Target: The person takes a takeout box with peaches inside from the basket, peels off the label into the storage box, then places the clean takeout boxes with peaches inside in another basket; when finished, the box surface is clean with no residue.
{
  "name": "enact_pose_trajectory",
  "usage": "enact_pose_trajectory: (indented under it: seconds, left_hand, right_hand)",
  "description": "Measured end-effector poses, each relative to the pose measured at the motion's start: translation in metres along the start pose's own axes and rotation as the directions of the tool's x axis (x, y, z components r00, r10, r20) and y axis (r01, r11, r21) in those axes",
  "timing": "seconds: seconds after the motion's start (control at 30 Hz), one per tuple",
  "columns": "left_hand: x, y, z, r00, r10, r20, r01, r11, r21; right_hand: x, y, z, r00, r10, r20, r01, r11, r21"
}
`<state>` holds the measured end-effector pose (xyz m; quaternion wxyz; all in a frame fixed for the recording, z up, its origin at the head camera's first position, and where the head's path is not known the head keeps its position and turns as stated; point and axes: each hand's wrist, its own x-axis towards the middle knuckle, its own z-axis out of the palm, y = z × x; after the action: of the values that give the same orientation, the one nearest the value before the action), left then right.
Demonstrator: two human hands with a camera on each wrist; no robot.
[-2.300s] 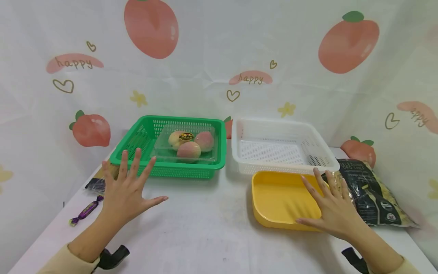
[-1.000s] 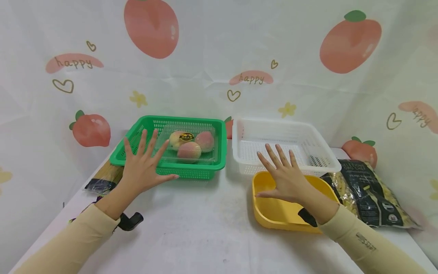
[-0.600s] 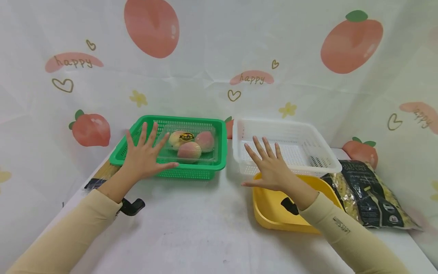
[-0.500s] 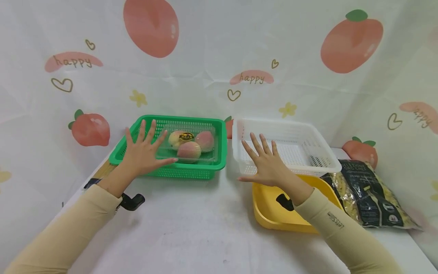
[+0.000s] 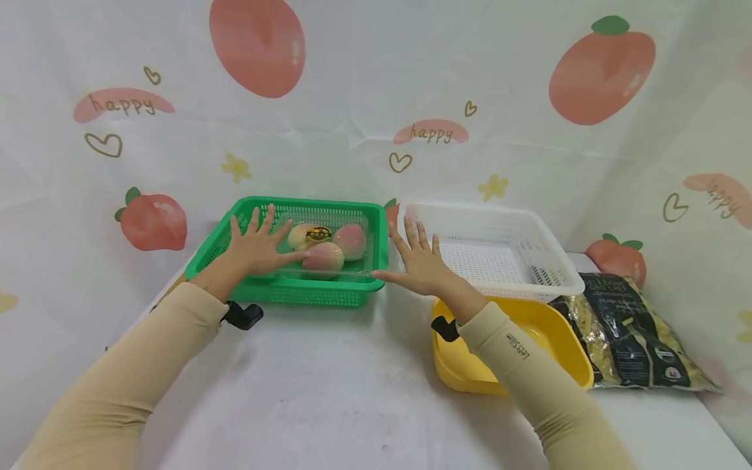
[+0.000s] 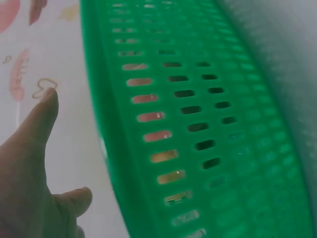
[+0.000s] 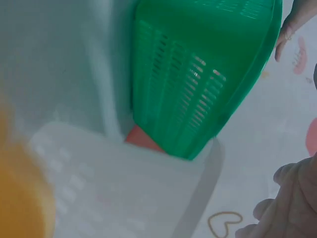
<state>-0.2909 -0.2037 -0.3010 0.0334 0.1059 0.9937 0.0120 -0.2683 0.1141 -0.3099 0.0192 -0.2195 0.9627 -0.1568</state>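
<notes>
A peach-printed backdrop wraps a white table. From the head view, the left hand hovers flat, fingers spread, over the green basket, beside its clear box of peaches. The right hand, equally splayed, floats between that basket and the white basket, above a yellow tray.

The left wrist view shows straight fingers beside the green slotted wall.

The right wrist view shows the green basket's corner against the white one; neither hand grips anything.

I wear long beige sleeves on both arms, ending at the wrists. The right sleeve carries small dark lettering. A black camera mount sits at each wrist.
</notes>
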Motion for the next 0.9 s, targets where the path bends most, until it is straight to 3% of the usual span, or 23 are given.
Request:
enact_pose_trajectory:
  seconds: [0.23, 0.33, 0.43, 0.53, 0.7, 0.9]
  left_hand:
    - [0.015, -0.006, -0.008, 0.994, -0.027, 0.110, 0.038, 0.994, -0.104]
    - [0.021, -0.012, -0.011, 0.985, -0.034, 0.169, 0.062, 0.984, -0.164]
    - [0.026, -0.018, -0.013, 0.977, -0.026, 0.211, 0.077, 0.968, -0.240]
    - [0.030, -0.024, -0.012, 0.974, -0.012, 0.226, 0.082, 0.949, -0.305]
    - [0.038, -0.030, -0.010, 0.974, 0.012, 0.224, 0.085, 0.905, -0.418]
    - [0.040, -0.038, -0.009, 0.967, 0.036, 0.251, 0.102, 0.852, -0.513]
  right_hand:
    - [0.023, -0.013, 0.008, 0.999, 0.047, 0.013, -0.048, 0.995, 0.086]
    - [0.032, -0.018, 0.010, 0.999, 0.037, 0.038, -0.044, 0.983, 0.181]
    - [0.039, -0.023, 0.014, 0.998, 0.024, 0.063, -0.043, 0.945, 0.324]
    - [0.045, -0.026, 0.019, 0.996, 0.054, 0.067, -0.079, 0.886, 0.456]
    - [0.051, -0.033, 0.028, 0.984, 0.168, 0.061, -0.167, 0.744, 0.647]
    - [0.060, -0.036, 0.045, 0.927, 0.375, -0.009, -0.235, 0.600, 0.765]
